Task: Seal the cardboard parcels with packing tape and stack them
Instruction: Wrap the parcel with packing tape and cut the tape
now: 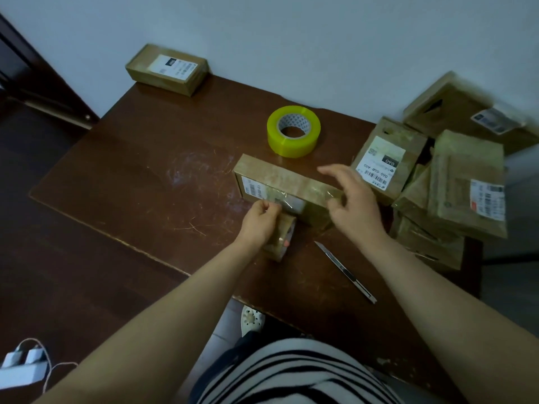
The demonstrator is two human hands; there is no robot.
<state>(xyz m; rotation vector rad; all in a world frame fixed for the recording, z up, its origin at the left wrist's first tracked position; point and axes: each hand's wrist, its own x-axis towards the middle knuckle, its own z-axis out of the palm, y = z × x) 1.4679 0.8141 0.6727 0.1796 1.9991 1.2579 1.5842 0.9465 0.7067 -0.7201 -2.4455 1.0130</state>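
Observation:
A long cardboard parcel (280, 182) lies in the middle of the brown table (151, 182), clear tape shining along its top and front. My left hand (259, 220) grips a clear tape roll (281, 239) at the parcel's near side, with a strip of tape running from the roll up onto the box. My right hand (350, 199) hovers over the parcel's right end with spread, relaxed fingers, slightly blurred. A yellow tape roll (293, 131) lies flat just behind the parcel.
A utility knife (345, 271) lies on the table near my right forearm. Several cardboard parcels (449, 188) are heaped at the right edge. One labelled parcel (166, 70) sits at the far left corner by the wall. A power strip (20, 368) lies on the floor.

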